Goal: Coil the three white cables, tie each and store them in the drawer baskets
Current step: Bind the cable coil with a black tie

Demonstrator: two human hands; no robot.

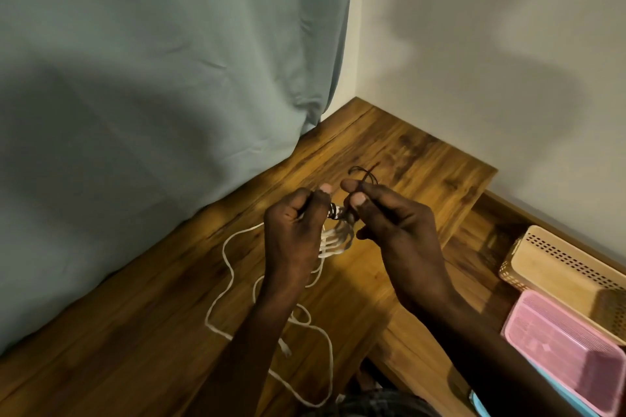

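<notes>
Our left hand (293,234) grips the coil (337,240) of white cable. Our right hand (396,223) pinches the dark tie (364,173) wound around its top. Loose cable (227,267) trails on the wooden top (423,159).

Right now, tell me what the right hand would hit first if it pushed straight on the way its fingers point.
The right hand points up-left, toward the left hand. It would likely meet the coiled white cable and dark tie between them, then the left hand's fingertips. Depth is unclear.
</notes>
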